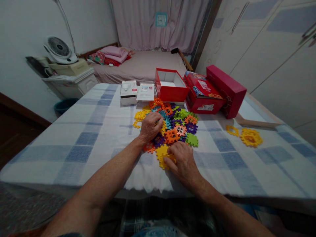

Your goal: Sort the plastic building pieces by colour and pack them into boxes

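1. Directions run from each named centre, with twelve o'clock pointing away from the person, toward the bed (153,67).
2. The right hand (181,159) has its thumb and bent fingers closed on the near edge of a flat yellow piece (161,152), which lies between nine and ten o'clock from the middle of that hand, touching it, low over the tablecloth (103,141).
3. The left hand (151,125) is curled, knuckles up, over the pile of plastic pieces (177,121). A toothed yellow piece (163,128) shows at its three o'clock, against the fingertips; these are partly hidden, so I cannot tell whether they grip it.
4. From the left hand, the right hand sits between four and five o'clock.
5. Close around the left hand, yellow pieces (141,115) lie near eleven o'clock, and an orange piece (149,147) near six.
6. From the right hand, an orange window piece (171,136) is near eleven o'clock and a green piece (192,140) near one. Well apart, a yellow ring (232,130) lies toward two, with a round yellow cluster (251,137) just beyond.
7. Behind the pile, an open red box (172,95) stands at twelve o'clock, white boxes (128,92) between ten and eleven, and a patterned red box (206,97) between one and two.
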Available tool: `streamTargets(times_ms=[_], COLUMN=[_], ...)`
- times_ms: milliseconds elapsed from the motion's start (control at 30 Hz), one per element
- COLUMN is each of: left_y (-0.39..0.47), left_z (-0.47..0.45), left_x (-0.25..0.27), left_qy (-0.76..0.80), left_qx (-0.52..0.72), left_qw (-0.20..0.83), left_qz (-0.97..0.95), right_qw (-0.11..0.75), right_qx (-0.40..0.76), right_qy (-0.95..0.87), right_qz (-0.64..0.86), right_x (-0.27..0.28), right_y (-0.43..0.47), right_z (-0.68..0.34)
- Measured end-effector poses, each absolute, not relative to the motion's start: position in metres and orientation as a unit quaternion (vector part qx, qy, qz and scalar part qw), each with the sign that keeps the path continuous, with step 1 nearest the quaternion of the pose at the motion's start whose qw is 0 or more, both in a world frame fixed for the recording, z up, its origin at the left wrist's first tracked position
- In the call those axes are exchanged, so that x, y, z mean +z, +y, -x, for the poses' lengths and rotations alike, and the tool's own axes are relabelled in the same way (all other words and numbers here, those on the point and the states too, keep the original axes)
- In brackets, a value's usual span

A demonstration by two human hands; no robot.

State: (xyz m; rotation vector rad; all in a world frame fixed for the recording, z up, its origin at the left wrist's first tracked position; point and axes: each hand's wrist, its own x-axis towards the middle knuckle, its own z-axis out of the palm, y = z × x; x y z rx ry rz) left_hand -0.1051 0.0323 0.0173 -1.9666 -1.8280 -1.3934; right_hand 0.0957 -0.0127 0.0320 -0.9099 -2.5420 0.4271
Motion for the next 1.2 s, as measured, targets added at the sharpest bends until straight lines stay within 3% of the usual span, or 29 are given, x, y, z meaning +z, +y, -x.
streamTargets(times_ms=[133, 400, 533, 833, 967, 1100, 1200], left_y=[0.032, 0.034, 0.035, 0.032, 0.03, 0.029, 0.03], left_z=[0.105, 0.106, 0.107, 0.107, 0.107, 0.108, 0.111], left_x=[0.018, 0.014, 0.015, 0.016, 0.017, 0.02, 0.024], left_qy=[-0.602, -0.595, -0.594, -0.58, -0.576, -0.592, -0.615], left_qx=[-0.458, -0.458, -0.455, -0.467, -0.474, -0.503, -0.537], left_qw=[0.056, 0.067, 0.072, 0.052, 0.05, 0.042, 0.028], left_qz=[0.652, 0.657, 0.66, 0.666, 0.664, 0.628, 0.576], right_qw=[0.245, 0.29, 0.345, 0.459, 0.395, 0.351, 0.369], right_qx=[0.208, 0.489, 0.526, 0.304, 0.144, -0.045, -0.059], right_qy=[-0.886, -0.724, -0.659, -0.578, -0.592, -0.64, -0.69], right_qz=[0.335, 0.391, 0.413, 0.602, 0.688, 0.683, 0.62], right_x=[0.033, 0.049, 0.057, 0.038, 0.035, 0.04, 0.047], right_y=[-0.011, 0.013, 0.035, 0.143, 0.168, 0.17, 0.16], right_z=[-0.095, -0.109, -0.131, -0.252, -0.302, -0.313, -0.289])
